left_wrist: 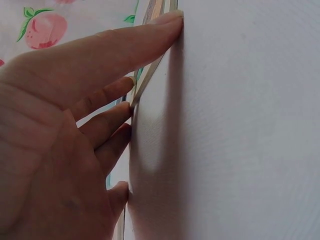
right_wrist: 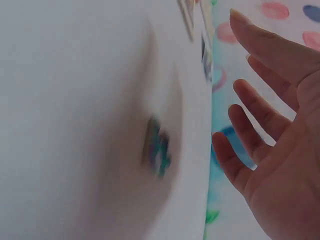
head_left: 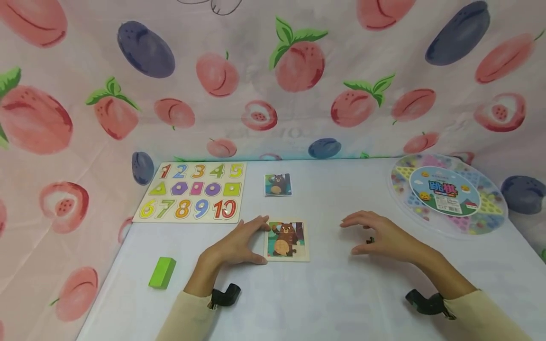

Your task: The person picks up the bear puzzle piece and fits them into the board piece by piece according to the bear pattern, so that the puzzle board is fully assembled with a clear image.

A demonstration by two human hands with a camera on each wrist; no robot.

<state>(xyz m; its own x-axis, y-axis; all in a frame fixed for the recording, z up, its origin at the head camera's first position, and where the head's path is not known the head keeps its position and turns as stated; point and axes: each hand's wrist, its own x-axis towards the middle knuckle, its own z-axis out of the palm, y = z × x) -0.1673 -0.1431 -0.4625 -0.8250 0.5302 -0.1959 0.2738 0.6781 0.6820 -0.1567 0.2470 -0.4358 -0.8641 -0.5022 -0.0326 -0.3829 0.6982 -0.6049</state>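
Note:
A square wooden bear puzzle (head_left: 285,240) lies flat on the white table, with a bare pale patch at its lower right corner. My left hand (head_left: 239,241) rests at its left edge, thumb by the lower corner and index finger by the upper one; the left wrist view shows the thumb and fingertips touching the puzzle's rim (left_wrist: 145,82). To the right, my right hand (head_left: 386,237) hovers with fingers spread and holds nothing. Beneath it lies a small jigsaw piece (right_wrist: 158,150), mostly hidden by the hand in the head view and blurred in the right wrist view.
Behind the puzzle lies a small bear picture card (head_left: 278,184). A board of numbers and shapes (head_left: 189,192) is at the back left, and a green block (head_left: 162,273) sits nearer on the left. A round Chinese checkers set (head_left: 448,194) lies at the back right. Fruit-print cloth (head_left: 256,71) hangs behind.

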